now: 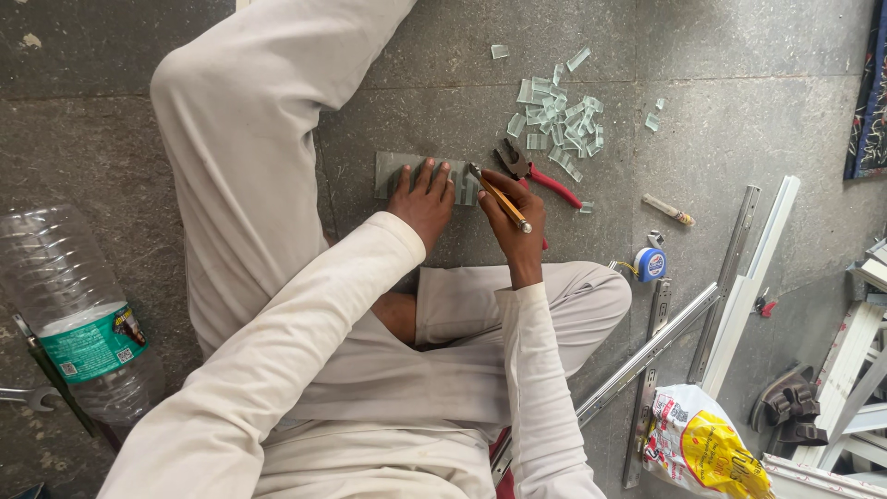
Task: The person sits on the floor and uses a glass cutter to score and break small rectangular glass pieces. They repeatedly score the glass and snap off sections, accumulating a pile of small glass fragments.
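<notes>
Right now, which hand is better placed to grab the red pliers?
Probably the right hand. The red pliers lie just beside it, though its grip is on a wooden-handled tool. The left hand presses flat on the glass strip, farther away.

By my left knee lies a clear bottle [69,305] with a green label [92,344]; a yellow-and-white bag [707,444] lies on the floor to my right.
</notes>
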The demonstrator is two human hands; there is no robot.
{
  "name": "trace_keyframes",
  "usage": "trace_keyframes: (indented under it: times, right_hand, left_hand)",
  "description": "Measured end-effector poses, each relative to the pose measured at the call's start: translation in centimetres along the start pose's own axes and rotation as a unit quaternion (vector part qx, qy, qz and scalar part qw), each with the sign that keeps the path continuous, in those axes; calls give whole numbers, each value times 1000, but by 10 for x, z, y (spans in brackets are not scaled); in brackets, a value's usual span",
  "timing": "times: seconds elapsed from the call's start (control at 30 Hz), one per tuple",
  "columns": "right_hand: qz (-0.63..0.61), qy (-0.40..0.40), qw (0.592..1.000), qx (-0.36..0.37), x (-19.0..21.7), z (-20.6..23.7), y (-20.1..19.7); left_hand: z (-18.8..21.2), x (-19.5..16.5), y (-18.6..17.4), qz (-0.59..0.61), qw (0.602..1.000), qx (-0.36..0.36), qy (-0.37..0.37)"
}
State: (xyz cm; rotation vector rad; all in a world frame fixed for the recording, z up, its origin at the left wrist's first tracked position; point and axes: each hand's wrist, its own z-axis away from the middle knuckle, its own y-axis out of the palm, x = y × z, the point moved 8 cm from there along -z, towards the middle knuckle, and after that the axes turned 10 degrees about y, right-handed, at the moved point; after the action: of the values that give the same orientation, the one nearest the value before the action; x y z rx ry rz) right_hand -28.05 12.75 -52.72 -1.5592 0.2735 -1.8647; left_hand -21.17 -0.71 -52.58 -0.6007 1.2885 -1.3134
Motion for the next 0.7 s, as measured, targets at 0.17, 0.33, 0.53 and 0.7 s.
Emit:
trace_keyframes:
  times: [0.17,0.33,0.53,0.7]
  right_hand:
    - [15,-2,1000,-7,2,-1,-1]
    - [10,8,1000,10,3,-2,0]
    - [24,-8,1000,9,9,1,-2]
    - [1,5,1000,5,11,2,-5]
  left_hand:
    - [0,-1,-3,-4,1000,-6,0]
    - [0,-2,-2,-4,1000,21,-3]
    - [2,-4,-2,1,999,34,1]
    - [2,-5,0,4,999,38,4]
